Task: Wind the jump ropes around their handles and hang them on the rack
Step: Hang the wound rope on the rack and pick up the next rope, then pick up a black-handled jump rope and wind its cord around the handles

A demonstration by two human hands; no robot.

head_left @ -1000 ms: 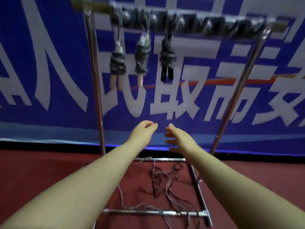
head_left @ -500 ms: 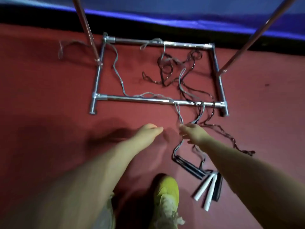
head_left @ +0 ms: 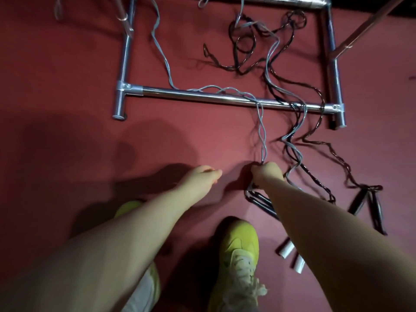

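Note:
Loose jump ropes lie tangled on the red floor across the rack's chrome base [head_left: 202, 96]. My right hand [head_left: 266, 174] grips a doubled grey rope [head_left: 262, 129] low near the floor; that rope runs up over the front bar. Black handles [head_left: 261, 202] lie just beneath my right wrist, partly hidden by the forearm. White handles [head_left: 288, 249] poke out under the same forearm. Another pair of black handles [head_left: 369, 206] lies further right, with a dark rope [head_left: 245, 55] looping inside the base. My left hand [head_left: 202, 179] hovers beside the right, fingers loosely bent, holding nothing.
My yellow-green shoes [head_left: 238, 251] stand close below the hands. Two slanted rack uprights rise from the base, one at top left [head_left: 123, 16] and one at top right [head_left: 360, 28]. Bare red floor lies to the left.
The view dropped from the rack's top bar to the floor. Both hands came down, and my right hand closed round the grey rope.

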